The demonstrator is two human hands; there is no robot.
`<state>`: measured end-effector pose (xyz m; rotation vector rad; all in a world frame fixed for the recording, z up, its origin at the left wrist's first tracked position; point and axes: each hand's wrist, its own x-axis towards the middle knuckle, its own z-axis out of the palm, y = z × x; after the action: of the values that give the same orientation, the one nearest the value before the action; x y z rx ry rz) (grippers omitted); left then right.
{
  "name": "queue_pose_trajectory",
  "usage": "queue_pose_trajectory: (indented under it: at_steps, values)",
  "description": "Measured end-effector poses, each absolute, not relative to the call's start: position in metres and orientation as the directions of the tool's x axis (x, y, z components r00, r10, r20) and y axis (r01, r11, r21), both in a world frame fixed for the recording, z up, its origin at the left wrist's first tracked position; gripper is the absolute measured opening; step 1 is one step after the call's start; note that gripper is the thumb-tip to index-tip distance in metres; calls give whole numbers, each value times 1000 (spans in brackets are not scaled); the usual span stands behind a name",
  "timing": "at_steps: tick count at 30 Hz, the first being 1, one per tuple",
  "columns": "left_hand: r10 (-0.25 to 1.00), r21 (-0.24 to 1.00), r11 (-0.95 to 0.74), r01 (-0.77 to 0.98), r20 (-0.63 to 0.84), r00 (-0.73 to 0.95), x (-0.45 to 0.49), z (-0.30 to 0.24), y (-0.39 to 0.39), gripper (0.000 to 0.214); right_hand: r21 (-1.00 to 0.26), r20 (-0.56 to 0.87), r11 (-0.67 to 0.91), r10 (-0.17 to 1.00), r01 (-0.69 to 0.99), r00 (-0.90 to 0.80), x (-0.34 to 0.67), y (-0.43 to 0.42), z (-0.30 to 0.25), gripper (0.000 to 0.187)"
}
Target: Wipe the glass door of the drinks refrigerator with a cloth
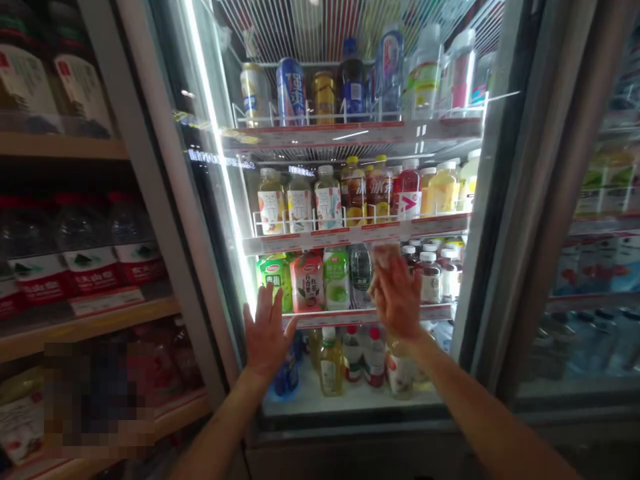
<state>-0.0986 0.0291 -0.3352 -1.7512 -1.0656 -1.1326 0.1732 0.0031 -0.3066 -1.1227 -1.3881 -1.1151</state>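
Note:
My left hand [267, 333] is open with its fingers spread. It is raised in front of the third shelf's left end, just below a green bottle [276, 279]. My right hand [397, 300] is blurred by motion and seen from the back. Its fingers reach up around a clear bottle with a pinkish label [386, 254] at the third shelf [350, 317] of the open drinks fridge. A pink carton [307, 282], a light green bottle [337, 277] and a dark bottle [360, 267] stand between my two hands.
The fridge's glass door [200, 200] stands open on the left beside a bright light strip. Upper shelves [350, 133] hold cans and juice bottles; the floor shelf [350, 397] holds small bottles. Wooden shelves of water bottles [90, 267] stand on the left. A closed fridge door [590, 233] is on the right.

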Motion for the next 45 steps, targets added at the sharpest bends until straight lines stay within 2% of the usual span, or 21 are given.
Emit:
queue_pose_trajectory:
  at_steps: [2,3,4,7,9,10,13,14,16,19,21,24,26,28,32,34,37,38,39,43,45]
  values:
    - [234,-160,-349,923,939,251,-99,-337,29,72,-121,993,91,9,988,121,181,5,-293,55]
    - [237,-155,-352,923,939,248,-99,-337,30,72,-171,985,83,-10,982,173,180,7,-289,56]
    - [242,-149,-355,923,939,244,-99,-338,30,72,-166,986,90,-3,982,167,175,8,-288,56]
    - [260,-136,-350,927,937,235,-100,-338,30,71,97,984,195,128,976,-123,153,8,-296,59]
    - [275,-135,-344,929,932,238,-102,-337,29,70,186,960,245,163,952,-229,150,8,-299,61]
    - [282,-140,-342,929,928,243,-102,-337,29,70,160,970,232,144,959,-197,153,8,-297,62]
    - [287,-162,-339,927,921,265,-104,-338,27,69,-75,997,136,20,988,73,160,12,-287,63]
    - [283,-170,-334,927,920,271,-104,-338,26,69,-116,993,126,8,985,116,156,14,-286,63]
    - [272,-186,-324,928,921,280,-105,-339,26,70,-38,998,167,58,985,29,138,15,-290,64]
    - [271,-198,-323,925,917,291,-109,-339,27,68,260,938,298,150,918,-314,108,13,-300,61]
    - [299,-145,-310,940,923,241,-116,-337,28,68,306,921,306,145,902,-362,103,14,-297,60]
    - [354,-2,-265,964,930,100,-132,-334,31,71,88,994,205,48,975,-100,111,19,-277,60]
    - [382,30,-263,964,921,76,-142,-333,33,72,-30,1000,178,6,984,29,107,24,-267,62]
    - [388,11,-267,964,917,97,-148,-333,34,71,41,998,209,48,977,-52,87,27,-269,63]
    - [369,-40,-242,969,920,130,-157,-332,34,69,372,895,324,123,870,-428,42,28,-279,58]
    - [374,-22,-219,975,921,105,-164,-330,33,68,359,910,307,95,881,-404,35,31,-271,55]
    - [362,-28,-207,978,926,103,-179,-327,33,67,181,980,243,32,953,-195,36,36,-254,53]
    - [354,-50,-216,975,927,126,-184,-327,33,66,163,984,239,32,957,-175,34,37,-252,54]
    - [350,-68,-226,972,925,146,-188,-327,33,66,194,977,252,40,948,-211,30,38,-252,54]
    - [367,-35,-223,974,923,117,-202,-324,32,68,495,840,356,38,793,-542,-5,39,-262,54]
    - [353,-38,-209,977,929,112,-208,-320,31,69,494,833,370,58,787,-550,-25,40,-258,53]
